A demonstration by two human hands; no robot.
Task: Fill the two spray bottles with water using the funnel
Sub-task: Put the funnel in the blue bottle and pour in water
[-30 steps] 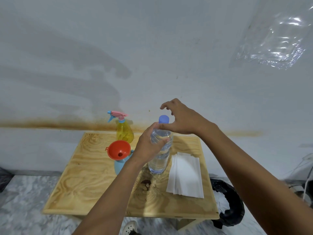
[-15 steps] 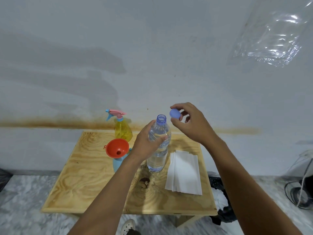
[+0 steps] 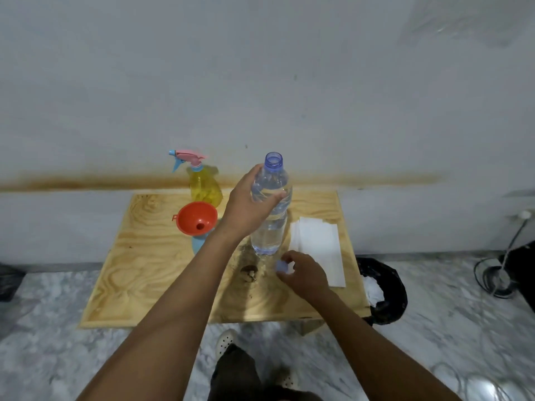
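Note:
My left hand (image 3: 248, 201) grips a clear water bottle (image 3: 270, 224) around its upper half; the bottle stands upright on the wooden table (image 3: 139, 264) with its mouth uncapped. My right hand (image 3: 302, 274) is low over the table in front of the bottle and pinches the blue cap (image 3: 281, 266). An orange funnel (image 3: 197, 217) sits in the neck of a light blue spray bottle (image 3: 198, 245), left of my left wrist. A yellow spray bottle (image 3: 204, 189) with a pink and blue trigger head stands behind it at the table's back edge.
Folded white paper towels (image 3: 321, 247) lie on the table right of the water bottle. A dark stain (image 3: 249, 270) marks the wood near the cap. A black bin bag (image 3: 385, 290) sits on the floor at the table's right, with cables (image 3: 498, 273) farther right.
The cap came off the water bottle in my right hand, which has dropped from beside the bottle's mouth to just above the table. My left hand keeps its grip on the bottle.

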